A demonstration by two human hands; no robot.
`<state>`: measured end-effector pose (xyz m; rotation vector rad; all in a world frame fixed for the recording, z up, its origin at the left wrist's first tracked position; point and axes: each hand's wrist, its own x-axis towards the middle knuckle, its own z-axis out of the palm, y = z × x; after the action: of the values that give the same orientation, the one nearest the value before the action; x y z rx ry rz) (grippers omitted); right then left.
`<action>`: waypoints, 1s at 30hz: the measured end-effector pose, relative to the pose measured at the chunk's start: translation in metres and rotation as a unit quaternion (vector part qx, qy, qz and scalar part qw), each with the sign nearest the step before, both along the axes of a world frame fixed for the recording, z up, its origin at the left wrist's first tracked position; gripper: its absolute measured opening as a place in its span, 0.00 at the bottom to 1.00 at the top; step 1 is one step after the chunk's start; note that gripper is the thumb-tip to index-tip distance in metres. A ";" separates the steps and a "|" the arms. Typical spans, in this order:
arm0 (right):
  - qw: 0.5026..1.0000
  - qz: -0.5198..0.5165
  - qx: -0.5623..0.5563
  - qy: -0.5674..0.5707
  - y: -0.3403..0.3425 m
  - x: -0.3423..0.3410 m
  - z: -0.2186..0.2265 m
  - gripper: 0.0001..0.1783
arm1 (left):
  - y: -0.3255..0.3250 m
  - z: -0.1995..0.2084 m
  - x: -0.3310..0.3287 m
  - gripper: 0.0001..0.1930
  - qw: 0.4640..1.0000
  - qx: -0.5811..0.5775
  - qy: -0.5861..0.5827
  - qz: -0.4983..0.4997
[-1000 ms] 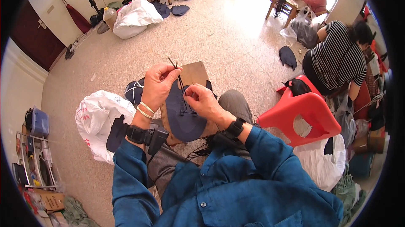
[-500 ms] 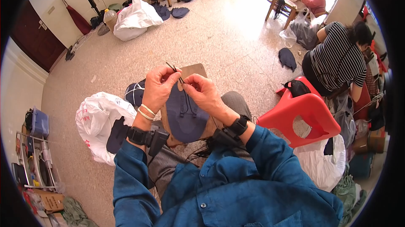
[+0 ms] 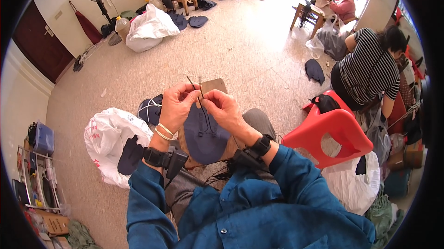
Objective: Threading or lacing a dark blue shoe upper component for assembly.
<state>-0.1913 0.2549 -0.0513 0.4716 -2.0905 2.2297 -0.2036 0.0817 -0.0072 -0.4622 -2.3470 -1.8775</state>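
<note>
My left hand (image 3: 177, 105) and my right hand (image 3: 224, 109) are close together, each with thumb and fingers pinched on a thin black cord (image 3: 206, 122). Two cord ends poke up above the fingertips. Below the hands the cord runs down to a dark blue, rounded piece of fabric (image 3: 202, 149). That piece lies flat on a wooden board (image 3: 214, 85) between my knees. Which strand sits in which hand is partly hidden by the fingers.
A white sack (image 3: 104, 129) with dark fabric pieces stands at my left, beside a tied dark bundle (image 3: 151, 109). A red plastic stool (image 3: 330, 131) is at my right, near a person in a striped shirt (image 3: 365, 66). Another dark piece (image 3: 315, 72) lies on the floor.
My hands have drawn closer together. The cord ends, which leaned left together, now stand more upright and apart. The whole view has shifted slightly.
</note>
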 end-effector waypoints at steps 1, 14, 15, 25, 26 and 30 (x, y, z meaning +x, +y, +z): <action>1.000 0.000 0.000 0.002 0.000 0.000 -0.001 0.07 | 0.001 0.000 0.000 0.07 1.000 0.008 -0.010 0.000; 1.000 0.011 0.017 0.017 -0.001 -0.005 0.000 0.06 | 0.006 -0.004 -0.003 0.07 0.999 0.030 0.016 0.001; 1.000 0.010 0.018 0.013 -0.001 -0.006 0.000 0.06 | 0.007 -0.003 -0.003 0.06 0.999 0.026 0.032 -0.002; 0.999 -0.027 0.022 0.020 0.004 0.006 -0.015 0.13 | 0.012 0.001 -0.001 0.04 0.999 0.002 0.035 0.017; 0.996 -0.026 0.082 0.024 0.005 0.014 -0.026 0.16 | 0.010 -0.001 -0.001 0.04 0.999 0.003 0.034 0.017; 0.980 -0.001 0.197 0.008 0.012 0.034 -0.084 0.24 | 0.011 0.000 0.003 0.04 1.000 0.000 0.016 0.013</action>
<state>-0.1575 0.2665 -0.1357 0.4995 -2.5277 1.7980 -0.2008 0.0932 -0.0067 -0.4556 -2.3211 -1.8454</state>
